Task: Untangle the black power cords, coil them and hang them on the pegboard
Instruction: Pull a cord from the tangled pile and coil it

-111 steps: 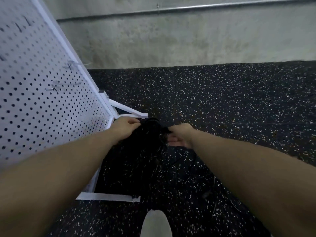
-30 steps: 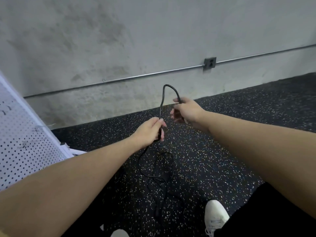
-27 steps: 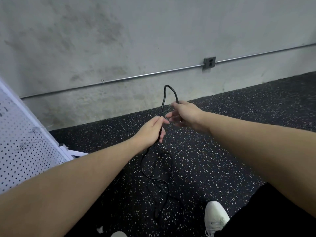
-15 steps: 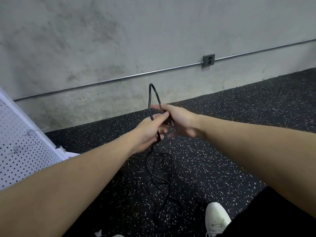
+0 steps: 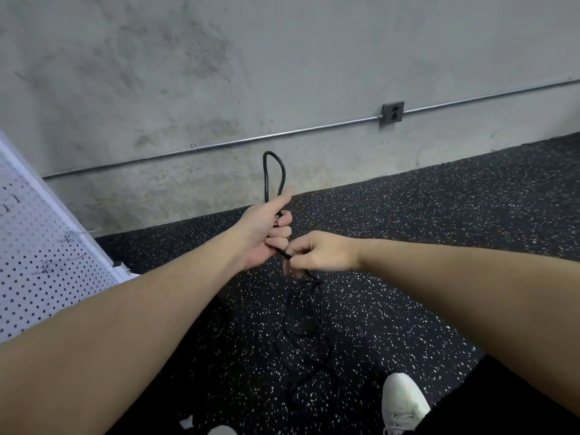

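since half a second ago the right hand [image 5: 320, 252] has dropped below the left hand [image 5: 266, 233], whose curled fingers clamp the thin black rubber power cord [image 5: 273, 174] so a narrow loop stands above the fist, while the right pinches the strand just beneath, likely feeding slack for the next coil from the floor tangle.

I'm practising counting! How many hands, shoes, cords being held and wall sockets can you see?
Hands: 2, left hand and right hand
White shoes: 1
Black cord held: 1
Wall sockets: 1
Total: 5
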